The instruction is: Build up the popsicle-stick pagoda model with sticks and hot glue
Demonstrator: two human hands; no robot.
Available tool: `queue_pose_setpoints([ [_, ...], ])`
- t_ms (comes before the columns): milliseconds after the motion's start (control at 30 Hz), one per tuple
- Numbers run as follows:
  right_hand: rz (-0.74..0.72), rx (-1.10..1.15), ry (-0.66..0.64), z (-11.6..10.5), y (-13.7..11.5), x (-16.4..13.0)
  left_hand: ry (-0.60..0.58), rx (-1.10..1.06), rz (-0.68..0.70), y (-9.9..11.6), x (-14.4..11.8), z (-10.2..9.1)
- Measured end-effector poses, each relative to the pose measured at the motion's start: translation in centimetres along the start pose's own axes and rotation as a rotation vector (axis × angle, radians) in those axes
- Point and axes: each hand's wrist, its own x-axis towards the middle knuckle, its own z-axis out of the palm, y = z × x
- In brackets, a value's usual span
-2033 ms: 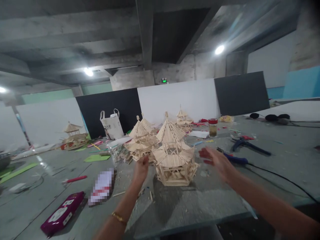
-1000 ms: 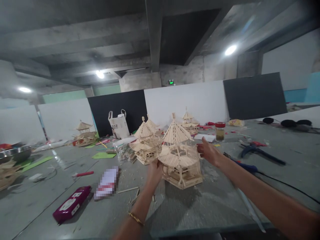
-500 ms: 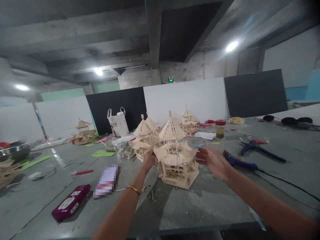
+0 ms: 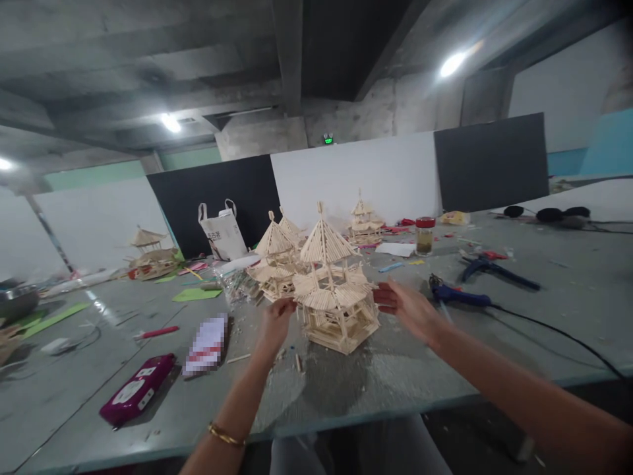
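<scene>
A two-tiered pavilion model point(image 4: 341, 300) made of thin pale wooden sticks stands upright on the table in front of me, with a pointed roof above a wider eave and a railed, many-sided base. At its left side is my left hand point(image 4: 275, 323), fingers curled in at the eave's edge; the fingertips are partly hidden. My right hand point(image 4: 408, 307) is on the other side, fingers stretched out and close to the eave; whether they press on it I cannot tell. A second stick pavilion point(image 4: 275, 264) stands just behind on the left.
Right of my right hand lies a blue glue gun point(image 4: 465, 295) with a cord. A red-lidded jar point(image 4: 424, 237) and another pavilion point(image 4: 364, 224) stand farther back. To the left are a purple case point(image 4: 138, 389), a red pen point(image 4: 157, 332) and a white bag point(image 4: 222, 236).
The view has tipped down and shifted right. The pavilion's front base corner has swung slightly left, as if turned. My left hand's curled fingers show more now; my right fingers stay outstretched.
</scene>
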Motion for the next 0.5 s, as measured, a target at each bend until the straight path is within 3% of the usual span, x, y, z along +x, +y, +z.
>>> queue_pose_setpoints([
  [200,-0.034,0.026,-0.025,1.2,0.4,-1.3,-0.011,0.0,0.025,1.4,-1.6,1.4],
  [500,-0.028,0.02,-0.044,2.1,0.6,-3.9,0.003,-0.175,-0.019,0.5,-0.5,1.2],
])
